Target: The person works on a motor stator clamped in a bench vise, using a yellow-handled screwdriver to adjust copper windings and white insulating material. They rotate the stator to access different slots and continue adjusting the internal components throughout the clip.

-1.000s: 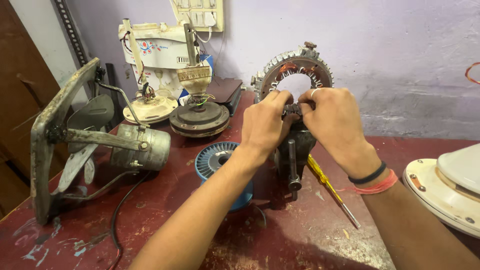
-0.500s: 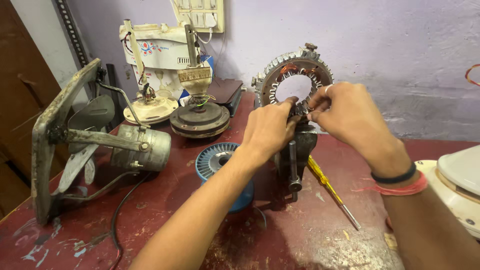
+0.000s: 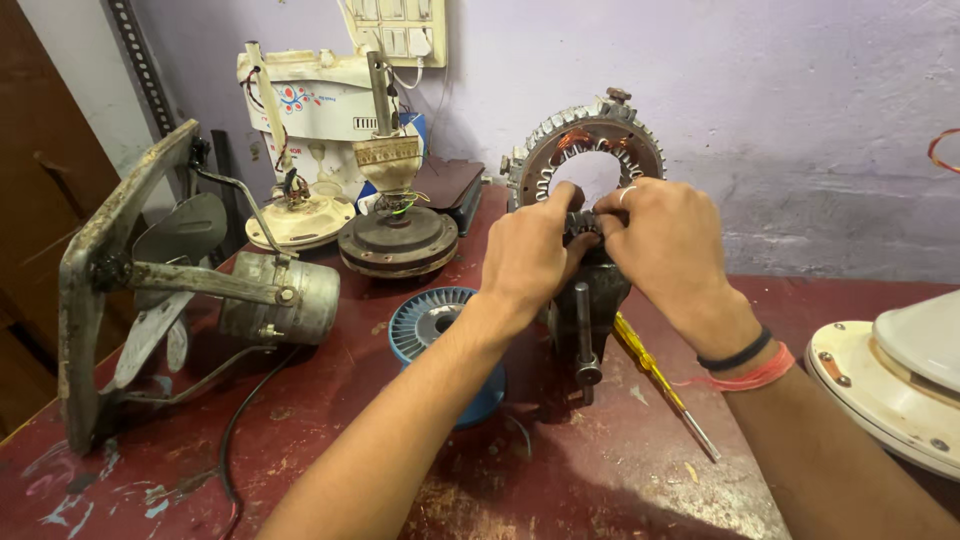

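Note:
A round motor stator [image 3: 560,141] with copper windings stands upright, held at its lower edge in a dark bench vise [image 3: 598,290]. My left hand [image 3: 527,253] and my right hand [image 3: 662,244] meet at the stator's lower rim, just above the vise jaws, fingers pinched together on it. What lies between the fingertips is hidden. The vise's handle bar [image 3: 584,336] hangs down in front, below my hands.
On the worn red table [image 3: 350,450] lie a blue spool [image 3: 432,325], a yellow-handled screwdriver [image 3: 660,382], an exhaust fan with a rusty frame [image 3: 170,290] at left, fan motor parts [image 3: 398,232] and a white appliance [image 3: 310,95] at the back, and a white fan housing [image 3: 900,385] at right.
Both hands stay at the stator's lower rim. My right hand has shifted slightly, its fingers working closer against my left; the stator and vise have not moved.

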